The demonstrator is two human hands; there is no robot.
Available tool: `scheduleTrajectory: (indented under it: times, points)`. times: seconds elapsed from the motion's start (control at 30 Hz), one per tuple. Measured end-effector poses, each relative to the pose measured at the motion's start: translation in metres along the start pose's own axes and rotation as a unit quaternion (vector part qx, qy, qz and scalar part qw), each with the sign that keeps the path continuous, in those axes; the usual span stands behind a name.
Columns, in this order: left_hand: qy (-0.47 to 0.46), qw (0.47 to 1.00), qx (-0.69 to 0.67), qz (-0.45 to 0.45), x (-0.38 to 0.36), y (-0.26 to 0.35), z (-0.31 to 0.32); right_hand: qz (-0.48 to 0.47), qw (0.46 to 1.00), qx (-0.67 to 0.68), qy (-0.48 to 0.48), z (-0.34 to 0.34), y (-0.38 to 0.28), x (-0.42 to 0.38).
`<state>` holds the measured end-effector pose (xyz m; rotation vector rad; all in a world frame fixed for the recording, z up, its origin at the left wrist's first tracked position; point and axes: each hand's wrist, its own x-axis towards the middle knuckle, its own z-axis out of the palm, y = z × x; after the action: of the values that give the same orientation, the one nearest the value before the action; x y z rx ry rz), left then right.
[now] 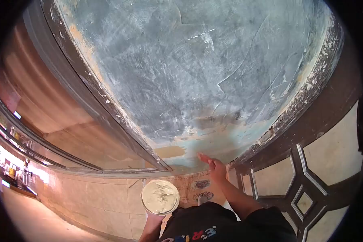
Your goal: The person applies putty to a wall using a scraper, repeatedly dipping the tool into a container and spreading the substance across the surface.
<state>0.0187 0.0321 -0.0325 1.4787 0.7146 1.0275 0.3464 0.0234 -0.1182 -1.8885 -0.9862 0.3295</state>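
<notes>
A round tub of cream-coloured paste point(160, 197) sits in my left hand point(154, 220), which grips it from below; the fingers are mostly hidden by the tub. The paste has a stirred, ridged surface. My right hand point(216, 166) reaches forward to the lower part of a patchy blue-grey wall panel point(181, 72). Its fingers are close together and point left, near the wall's bottom edge. Anything held in them is hidden or too small to make out. Just left of these fingers, a tan patch point(169, 151) marks the wall.
A dark frame point(105, 113) with flaking edges borders the panel on the left. At right stands a dark door with pale geometric panels point(270, 177). Underfoot are floor tiles point(88, 189) and a reddish patterned mat point(189, 187). Cluttered shelves point(18, 169) are at far left.
</notes>
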Motion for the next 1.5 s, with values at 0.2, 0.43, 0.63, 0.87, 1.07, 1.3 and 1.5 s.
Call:
scheduleTrajectory:
  times: [0.2, 0.43, 0.63, 0.87, 1.07, 1.3, 1.5]
  points:
    - [0.098, 0.903, -0.371, -0.192, 0.013, 0.018, 0.037, -0.153, 0.978, -0.014, -0.138, 0.04, -0.044, -0.001]
    - [0.027, 0.995, -0.088, -0.035, 0.019, 0.024, 0.064, -0.105, 0.993, 0.036, -0.025, -0.003, -0.066, 0.044]
    - [0.07, 0.955, -0.267, -0.11, 0.015, 0.046, 0.071, 0.093, 0.988, 0.049, -0.117, -0.029, 0.015, -0.008]
    - [0.084, 0.91, -0.366, -0.176, 0.019, 0.047, 0.072, 0.047, 0.987, 0.04, -0.148, 0.001, 0.035, -0.023]
    - [0.007, 0.98, -0.191, -0.05, 0.015, 0.036, 0.057, 0.069, 0.978, 0.142, -0.133, 0.031, 0.008, -0.01]
    - [0.034, 0.996, -0.073, -0.036, -0.002, 0.032, 0.02, 0.115, 0.976, 0.186, -0.029, 0.077, 0.012, -0.019]
    - [0.024, 0.994, -0.096, -0.052, -0.004, 0.02, -0.02, 0.216, 0.893, 0.393, -0.038, 0.109, 0.004, -0.024]
